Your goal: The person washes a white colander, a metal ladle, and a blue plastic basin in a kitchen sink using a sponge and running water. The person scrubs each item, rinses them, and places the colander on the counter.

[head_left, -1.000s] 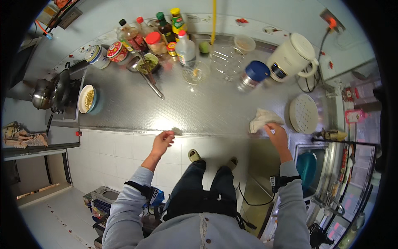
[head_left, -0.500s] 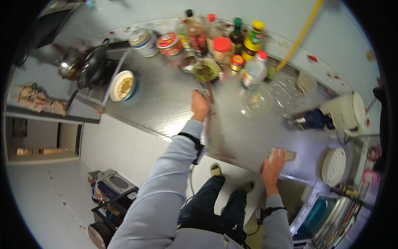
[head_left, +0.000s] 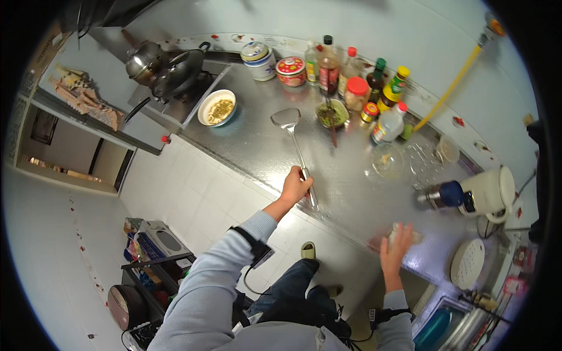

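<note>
My left hand [head_left: 295,186] is closed around the handle of a metal wok spatula [head_left: 287,119]. The spatula's wide blade points away from me over the steel countertop [head_left: 257,146], and its handle end reaches toward the front edge. Close to the near right edge, my right hand [head_left: 398,251] presses a pale folded cloth [head_left: 416,237] with its fingers over it; motion blurs it a little. Beyond the spatula stands a bowl of chopped greens [head_left: 338,117] with brown chopsticks [head_left: 332,131] in it. Left of the blade is a white and blue bowl [head_left: 208,120] of yellowish pieces.
A wok [head_left: 175,82] and a steel pot [head_left: 145,63] occupy the stove at the left. Several bottles and jars [head_left: 329,73] line the wall. A clear dish [head_left: 387,162], a steel flask [head_left: 436,195] and a cream kettle [head_left: 486,190] stand to the right, beyond the cloth.
My left hand has drawn the spatula back from beside the greens bowl toward the counter's front edge. My right hand stays at the cloth. The view has shifted, so the counter items appear further right.
</note>
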Tool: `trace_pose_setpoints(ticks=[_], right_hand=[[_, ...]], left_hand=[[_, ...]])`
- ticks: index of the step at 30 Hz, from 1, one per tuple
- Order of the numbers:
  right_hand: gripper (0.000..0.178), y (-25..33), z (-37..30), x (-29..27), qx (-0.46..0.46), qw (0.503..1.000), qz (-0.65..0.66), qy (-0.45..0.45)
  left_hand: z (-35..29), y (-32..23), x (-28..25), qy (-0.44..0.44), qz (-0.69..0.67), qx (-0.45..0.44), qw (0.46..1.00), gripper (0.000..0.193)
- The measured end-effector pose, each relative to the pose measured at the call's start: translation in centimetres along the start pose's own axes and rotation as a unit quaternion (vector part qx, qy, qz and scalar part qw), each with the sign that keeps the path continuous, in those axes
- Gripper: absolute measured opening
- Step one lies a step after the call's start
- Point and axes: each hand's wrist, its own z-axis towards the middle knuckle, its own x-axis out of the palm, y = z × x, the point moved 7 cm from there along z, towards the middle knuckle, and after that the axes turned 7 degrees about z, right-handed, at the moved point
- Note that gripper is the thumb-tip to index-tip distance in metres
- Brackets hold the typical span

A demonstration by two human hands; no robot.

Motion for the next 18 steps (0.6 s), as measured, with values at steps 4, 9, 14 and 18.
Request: trace_pose_setpoints(ticks=[4, 9, 14, 18], right_hand=[[0.063, 6.8, -1.1, 0.6, 0.005, 0.949, 0.264, 0.174], [0.051, 9.8, -4.7, -5.4, -0.015, 0.961, 0.273, 0.05], [0.023, 4.1, -11.5, -13.1, 0.081, 0.948, 0.302, -0.063], [0.032, -1.6, -18.6, -16.3, 0.254, 0.791, 0.556, -0.015]], left_hand=[[-8.9, -3.6, 5.1, 0.127, -0.089, 0.006, 0.988, 0.035], [-19.0, -12.1, 13.3, 0.229, -0.118, 0.111, 0.96, 0.031], [-27.5, -19.0, 20.2, 0.323, -0.026, 0.227, 0.918, 0.029], [-32.9, -20.1, 23.8, 0.402, -0.014, 0.264, 0.877, 0.033]])
